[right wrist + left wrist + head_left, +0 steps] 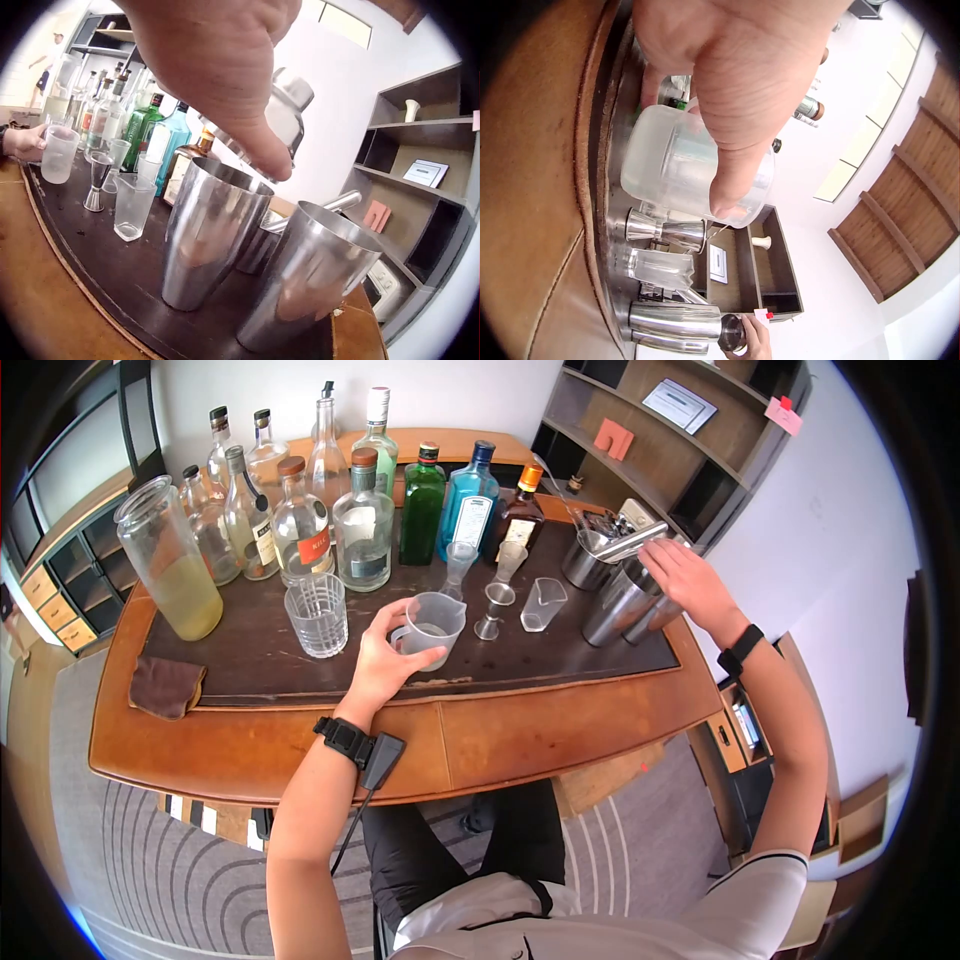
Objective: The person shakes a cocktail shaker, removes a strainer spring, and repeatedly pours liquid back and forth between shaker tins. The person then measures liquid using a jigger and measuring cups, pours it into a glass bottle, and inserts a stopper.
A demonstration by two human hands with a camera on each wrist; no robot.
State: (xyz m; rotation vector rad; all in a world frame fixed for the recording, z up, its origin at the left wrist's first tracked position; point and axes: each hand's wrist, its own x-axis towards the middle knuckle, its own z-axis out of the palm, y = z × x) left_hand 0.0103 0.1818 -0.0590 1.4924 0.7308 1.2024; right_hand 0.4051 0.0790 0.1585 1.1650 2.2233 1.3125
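My left hand (378, 660) grips a clear plastic measuring cup (435, 622) at the table's middle. Thumb and fingers lie around the cup (667, 161) in the left wrist view; it looks upright, low over or on the dark surface. At the right, my right hand (692, 582) holds a shiny metal shaker top (289, 105), its thumb (266, 154) against the metal. This top hangs above two open steel tins, one nearer the bottles (214, 225) and one beside it (311, 274). A metal jigger (488, 622) and a small clear beaker (543, 605) stand between the hands.
Several bottles (363, 525) line the back. A pitcher of yellowish liquid (185, 595) and a cut-glass tumbler (316, 622) stand left, near a folded brown cloth (165, 688). Behind the tins is a metal container (585, 568) with bar tools. The leather table edge (400, 735) runs in front.
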